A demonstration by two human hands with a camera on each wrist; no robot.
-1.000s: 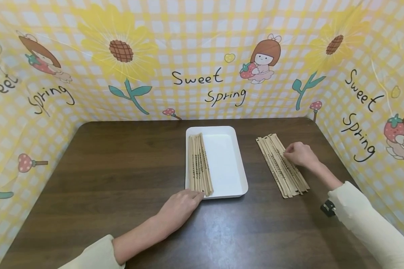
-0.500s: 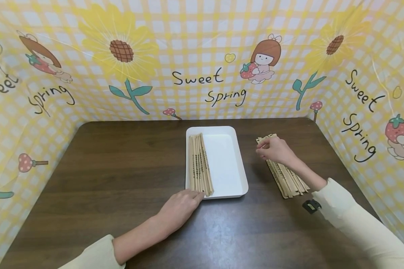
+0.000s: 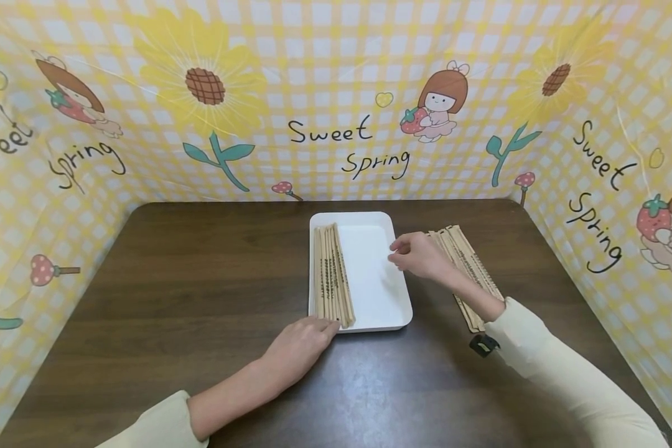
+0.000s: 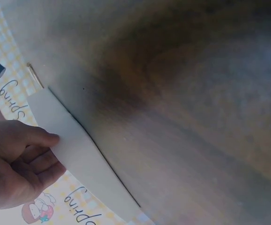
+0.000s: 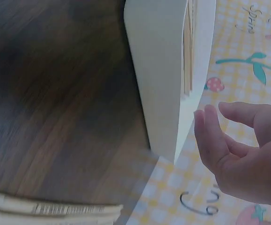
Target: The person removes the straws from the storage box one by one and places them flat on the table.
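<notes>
The paper-wrapped sticks (image 3: 331, 277) line the left side of the white tray (image 3: 372, 267); a second bundle (image 3: 470, 255) lies right of it. Steady the near rim, which your left hand (image 3: 299, 344) pinches; clear the right rim with your right hand (image 3: 420, 254), its fingers and thumb apart, nothing visible between.

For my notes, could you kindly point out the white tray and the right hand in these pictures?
White tray (image 3: 372, 283), head view, bare part of its floor.
Right hand (image 3: 420, 254), head view, back of the hand.

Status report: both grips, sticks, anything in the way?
Left grip holds tray, near side. Right grip empty, by tray's right edge. Sticks along tray's left side. Right forearm partly covers second bunch on table.
</notes>
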